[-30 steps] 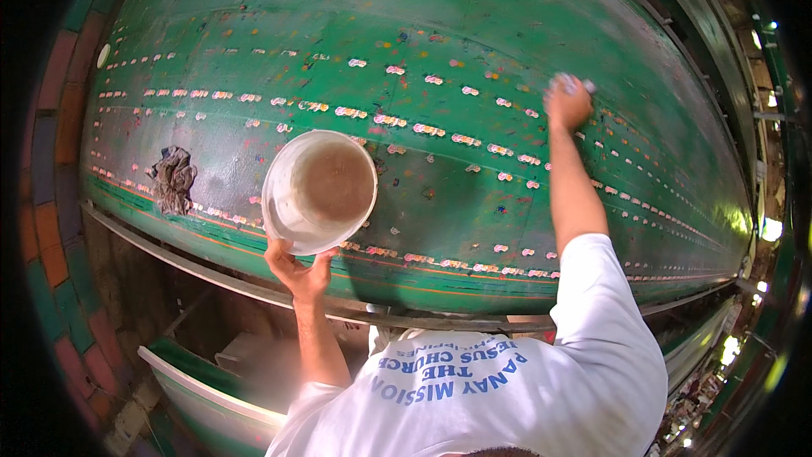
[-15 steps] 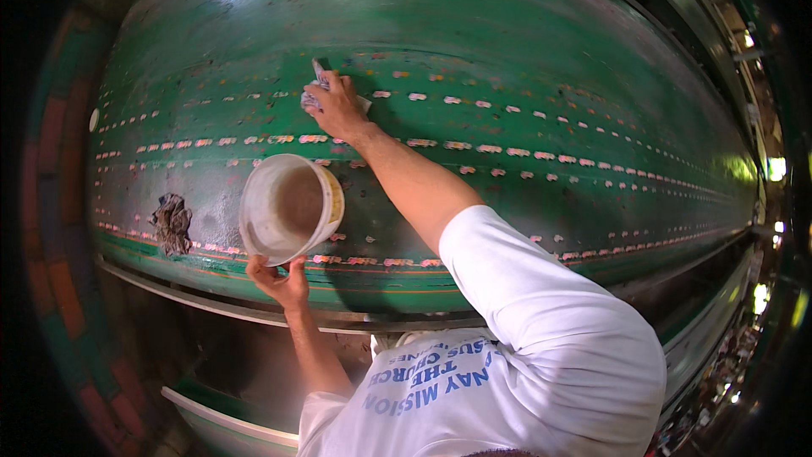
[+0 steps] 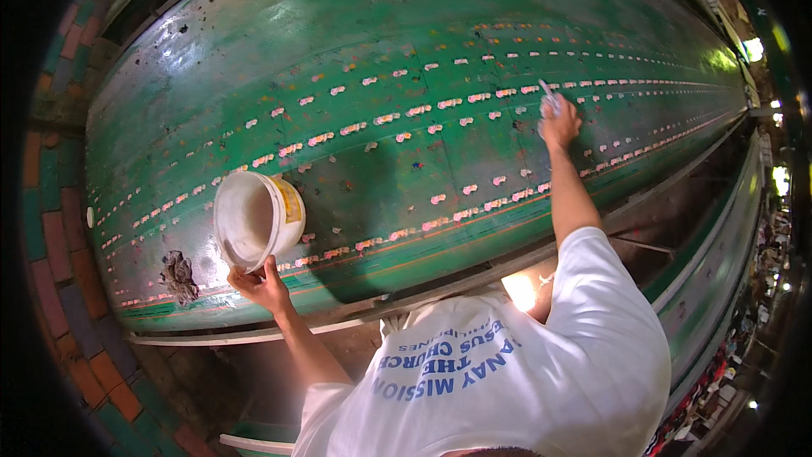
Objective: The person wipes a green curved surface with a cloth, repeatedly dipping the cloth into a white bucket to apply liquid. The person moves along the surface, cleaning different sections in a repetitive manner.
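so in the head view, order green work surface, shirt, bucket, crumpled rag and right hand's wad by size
1. Green work surface
2. White shirt
3. White bucket
Then crumpled rag and pale wad, unranked: the right hand partly covers the wad.

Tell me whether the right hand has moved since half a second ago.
Yes. The right hand has moved rightward along the green surface and toward the person's side, judged against its printed rows.
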